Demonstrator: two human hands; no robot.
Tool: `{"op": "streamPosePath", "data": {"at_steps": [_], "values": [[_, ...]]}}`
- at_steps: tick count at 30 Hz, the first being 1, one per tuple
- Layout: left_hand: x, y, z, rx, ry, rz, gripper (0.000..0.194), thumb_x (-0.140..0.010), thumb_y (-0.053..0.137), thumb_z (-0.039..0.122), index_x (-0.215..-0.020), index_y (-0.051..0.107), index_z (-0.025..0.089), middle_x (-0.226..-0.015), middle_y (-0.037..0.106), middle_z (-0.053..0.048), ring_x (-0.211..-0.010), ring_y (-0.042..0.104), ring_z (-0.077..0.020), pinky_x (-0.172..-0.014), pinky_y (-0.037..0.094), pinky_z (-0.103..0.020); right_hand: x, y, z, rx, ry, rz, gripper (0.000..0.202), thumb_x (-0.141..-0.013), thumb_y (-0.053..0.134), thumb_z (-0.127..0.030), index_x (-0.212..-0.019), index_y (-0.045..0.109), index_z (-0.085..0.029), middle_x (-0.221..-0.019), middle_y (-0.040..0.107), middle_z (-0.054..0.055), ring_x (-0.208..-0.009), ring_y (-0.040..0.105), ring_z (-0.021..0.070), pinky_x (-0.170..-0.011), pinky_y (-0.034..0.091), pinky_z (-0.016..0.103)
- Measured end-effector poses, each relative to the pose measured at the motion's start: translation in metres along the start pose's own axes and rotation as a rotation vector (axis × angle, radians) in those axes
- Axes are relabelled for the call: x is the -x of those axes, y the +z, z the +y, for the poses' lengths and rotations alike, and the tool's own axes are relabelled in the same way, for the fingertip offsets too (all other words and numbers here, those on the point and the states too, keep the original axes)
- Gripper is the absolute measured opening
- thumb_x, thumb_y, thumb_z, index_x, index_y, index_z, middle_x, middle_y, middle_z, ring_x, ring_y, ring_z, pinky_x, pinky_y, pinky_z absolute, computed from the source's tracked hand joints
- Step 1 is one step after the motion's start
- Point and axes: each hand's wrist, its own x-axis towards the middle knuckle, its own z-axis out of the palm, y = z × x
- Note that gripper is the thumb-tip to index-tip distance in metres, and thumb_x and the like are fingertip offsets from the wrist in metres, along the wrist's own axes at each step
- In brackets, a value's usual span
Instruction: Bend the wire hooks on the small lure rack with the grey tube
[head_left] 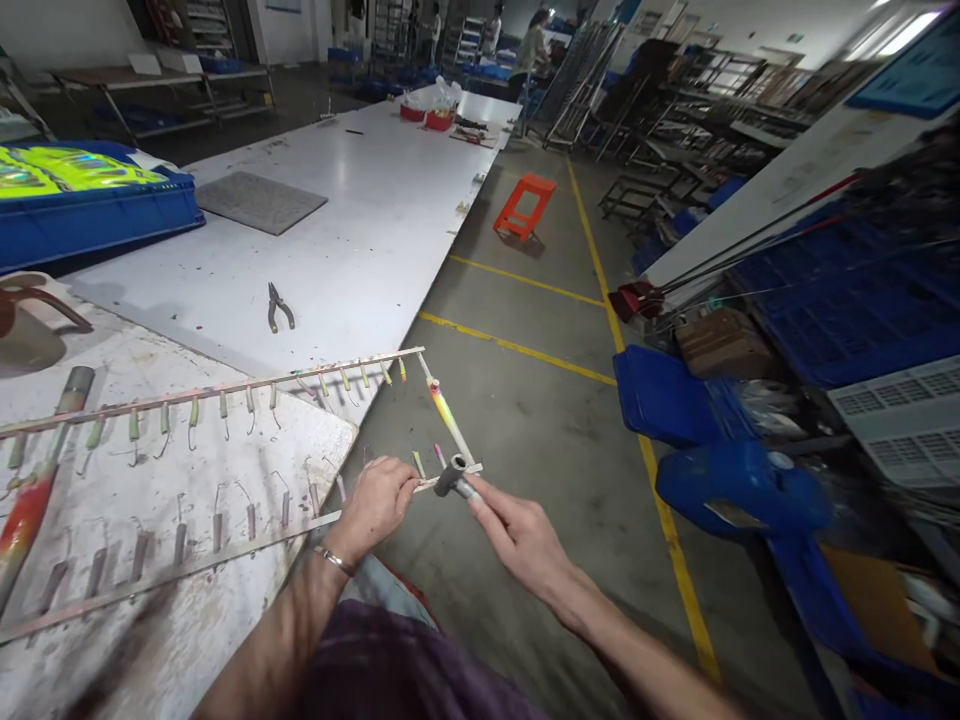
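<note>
A long wooden frame [247, 384] lies across the table corner and sticks out past its edge. Small lure-like pieces with wire hooks [194, 412] line both of its rails, greenish on the far one and dull purple on the near one. A paint-stained crossbar [450, 416], yellow and pink, joins the rails at the outer end. My left hand [379, 502] is closed around the near rail close to that end. In my right hand [517, 530] is a hammer [450, 476], its dark cylindrical head at the near corner where rail and crossbar meet.
Pliers [279, 308], a grey mat [261, 201] and a blue crate [97, 205] of bright yellow pieces sit on the white table [360, 230]. A brown-handled jug [34, 325] stands left. An orange stool [525, 206] and blue bins [739, 490] occupy the floor; a person [531, 50] works far off.
</note>
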Motion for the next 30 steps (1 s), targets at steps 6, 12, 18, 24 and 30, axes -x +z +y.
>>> {"op": "streamPosePath", "data": {"at_steps": [6, 12, 18, 24, 30], "values": [[0.001, 0.001, -0.001, 0.006, 0.014, 0.016, 0.022, -0.107, 0.057, 0.023, -0.099, 0.077, 0.022, -0.094, 0.077, -0.005, -0.091, 0.069, -0.0215, -0.089, 0.052, -0.034, 0.001, 0.003, 0.002, -0.014, -0.037, 0.128, 0.039, -0.106, 0.051, -0.029, -0.132, 0.078, -0.017, -0.063, 0.065, -0.002, -0.047, 0.054, 0.0136, -0.048, 0.046, 0.023], [0.001, 0.002, -0.002, 0.017, 0.013, 0.013, 0.022, -0.107, 0.057, 0.023, -0.099, 0.078, 0.022, -0.095, 0.078, -0.004, -0.092, 0.07, -0.0214, -0.089, 0.051, -0.034, -0.001, 0.004, 0.005, -0.032, 0.037, 0.127, 0.04, -0.107, 0.052, -0.031, -0.135, 0.077, -0.015, -0.065, 0.068, -0.001, -0.049, 0.055, 0.0137, -0.049, 0.048, 0.023], [0.001, 0.0, 0.0, 0.01, -0.005, 0.003, 0.023, -0.107, 0.057, 0.024, -0.099, 0.078, 0.021, -0.096, 0.078, -0.005, -0.094, 0.071, -0.0227, -0.089, 0.053, -0.036, 0.0, 0.009, 0.012, -0.062, 0.038, -0.005, 0.039, -0.106, 0.053, -0.031, -0.13, 0.08, -0.017, -0.063, 0.065, -0.003, -0.049, 0.056, 0.0135, -0.05, 0.048, 0.022], [0.002, -0.001, 0.002, 0.012, -0.01, 0.015, 0.023, -0.107, 0.057, 0.023, -0.098, 0.078, 0.022, -0.095, 0.078, -0.005, -0.092, 0.071, -0.022, -0.087, 0.053, -0.034, 0.006, 0.014, 0.016, -0.019, -0.012, 0.133, 0.04, -0.106, 0.052, -0.032, -0.132, 0.079, -0.017, -0.067, 0.068, 0.001, -0.052, 0.059, 0.0161, -0.052, 0.05, 0.025], [0.002, 0.0, 0.001, 0.054, 0.024, 0.075, 0.019, -0.102, 0.061, 0.018, -0.091, 0.077, 0.022, -0.09, 0.077, -0.004, -0.089, 0.071, -0.0213, -0.086, 0.054, -0.033, 0.003, 0.007, 0.012, -0.078, 0.063, 0.038, 0.041, -0.108, 0.051, -0.032, -0.137, 0.076, -0.018, -0.06, 0.057, -0.005, -0.049, 0.049, 0.0129, -0.05, 0.044, 0.023]]}}
